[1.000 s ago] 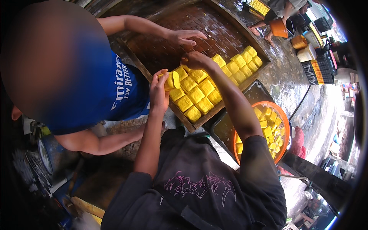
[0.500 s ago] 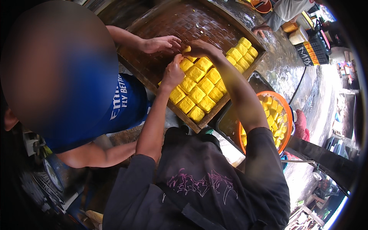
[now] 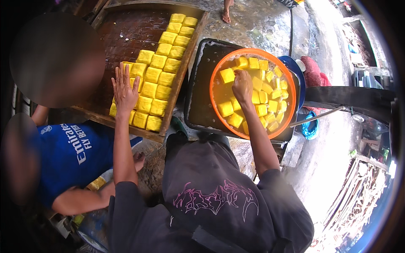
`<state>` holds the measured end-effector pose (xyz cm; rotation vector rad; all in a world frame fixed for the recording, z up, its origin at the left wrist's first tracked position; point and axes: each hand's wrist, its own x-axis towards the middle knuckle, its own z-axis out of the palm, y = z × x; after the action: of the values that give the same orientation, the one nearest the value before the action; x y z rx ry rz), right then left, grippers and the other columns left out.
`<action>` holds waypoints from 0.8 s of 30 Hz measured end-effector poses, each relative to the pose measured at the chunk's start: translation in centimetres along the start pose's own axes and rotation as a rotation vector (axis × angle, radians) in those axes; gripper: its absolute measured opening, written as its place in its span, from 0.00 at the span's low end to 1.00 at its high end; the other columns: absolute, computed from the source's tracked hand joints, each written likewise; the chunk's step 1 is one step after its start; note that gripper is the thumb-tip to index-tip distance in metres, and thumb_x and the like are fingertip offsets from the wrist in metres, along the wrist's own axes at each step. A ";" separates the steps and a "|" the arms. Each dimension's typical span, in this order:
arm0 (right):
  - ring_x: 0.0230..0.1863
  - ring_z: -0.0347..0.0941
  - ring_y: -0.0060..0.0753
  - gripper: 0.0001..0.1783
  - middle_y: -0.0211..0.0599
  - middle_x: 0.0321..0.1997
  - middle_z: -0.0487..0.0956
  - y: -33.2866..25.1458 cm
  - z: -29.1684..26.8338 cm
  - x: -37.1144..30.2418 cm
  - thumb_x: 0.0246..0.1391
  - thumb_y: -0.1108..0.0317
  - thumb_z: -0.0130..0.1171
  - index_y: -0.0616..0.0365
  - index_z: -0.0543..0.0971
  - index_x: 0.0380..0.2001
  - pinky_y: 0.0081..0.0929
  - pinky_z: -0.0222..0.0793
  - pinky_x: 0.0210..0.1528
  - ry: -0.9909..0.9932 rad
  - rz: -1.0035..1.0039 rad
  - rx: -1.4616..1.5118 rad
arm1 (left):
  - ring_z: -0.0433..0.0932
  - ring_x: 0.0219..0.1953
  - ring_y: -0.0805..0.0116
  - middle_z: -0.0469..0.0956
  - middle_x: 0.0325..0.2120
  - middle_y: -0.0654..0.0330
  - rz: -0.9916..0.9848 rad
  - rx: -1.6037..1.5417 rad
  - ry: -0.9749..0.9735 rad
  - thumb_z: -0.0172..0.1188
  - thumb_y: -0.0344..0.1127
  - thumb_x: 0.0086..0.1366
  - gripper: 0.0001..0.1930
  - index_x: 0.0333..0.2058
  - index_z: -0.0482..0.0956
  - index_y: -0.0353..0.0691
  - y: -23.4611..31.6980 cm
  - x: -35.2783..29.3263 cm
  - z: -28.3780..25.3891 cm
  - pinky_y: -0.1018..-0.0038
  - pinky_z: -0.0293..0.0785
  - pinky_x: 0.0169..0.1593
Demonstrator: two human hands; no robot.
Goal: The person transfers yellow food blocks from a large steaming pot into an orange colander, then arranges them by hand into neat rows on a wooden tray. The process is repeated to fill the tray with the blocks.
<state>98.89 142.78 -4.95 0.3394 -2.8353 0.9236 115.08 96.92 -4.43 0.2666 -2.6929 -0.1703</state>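
Yellow tofu blocks (image 3: 152, 75) lie in close rows along the right side of a wooden-framed tray (image 3: 166, 113). My left hand (image 3: 125, 95) is open and flat over the blocks near the tray's near edge, its fingers stretched out. To the right, a round orange-rimmed tub (image 3: 218, 110) holds cloudy yellowish liquid with many loose tofu blocks (image 3: 262, 96) in it. My right hand (image 3: 243, 86) reaches into this tub with its fingers curled down, beside a single tofu block (image 3: 227, 76). Its fingertips are hidden, so what they hold, if anything, does not show.
The orange tub stands in a black rectangular basin (image 3: 195, 90) of murky liquid. A co-worker in a blue shirt (image 3: 78, 145) is close on my left. Right of the tub are a blue basin rim (image 3: 300, 78), a red sack (image 3: 313, 71) and a dark beam (image 3: 337, 98). Someone's bare foot (image 3: 226, 16) shows beyond.
My right hand has left the tray and moved right into the orange tub. My left hand has opened and lies flat over the blocks. The co-worker's hand has withdrawn from the tray. The view has shifted right.
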 end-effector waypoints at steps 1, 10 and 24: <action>0.62 0.78 0.62 0.15 0.56 0.55 0.84 1.9 0.7 -0.5 0.73 0.64 0.59 0.59 0.84 0.56 0.51 0.73 0.68 -0.003 -0.086 -0.083 | 0.51 0.85 0.43 0.53 0.84 0.50 0.009 0.016 -0.082 0.47 0.60 0.85 0.37 0.80 0.63 0.42 0.6 -0.1 0.0 0.35 0.48 0.82; 0.63 0.82 0.46 0.26 0.45 0.67 0.82 8.1 8.0 0.4 0.71 0.58 0.70 0.60 0.82 0.65 0.47 0.78 0.66 -0.390 0.464 0.933 | 0.76 0.70 0.41 0.77 0.68 0.39 -0.274 -0.312 0.097 0.53 0.32 0.81 0.21 0.67 0.77 0.31 0.7 1.3 -2.8 0.57 0.73 0.73; 0.63 0.83 0.40 0.33 0.37 0.62 0.86 -29.8 9.7 13.5 0.62 0.64 0.77 0.61 0.76 0.67 0.34 0.80 0.65 -1.228 0.089 0.907 | 0.76 0.71 0.41 0.76 0.69 0.38 -0.267 -0.704 -0.047 0.50 0.28 0.74 0.32 0.75 0.65 0.29 -5.8 3.4 0.1 0.59 0.71 0.76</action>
<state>92.90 111.31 6.79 1.2228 -3.0082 2.7627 112.98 90.57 -4.05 0.3933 -2.4393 -1.1751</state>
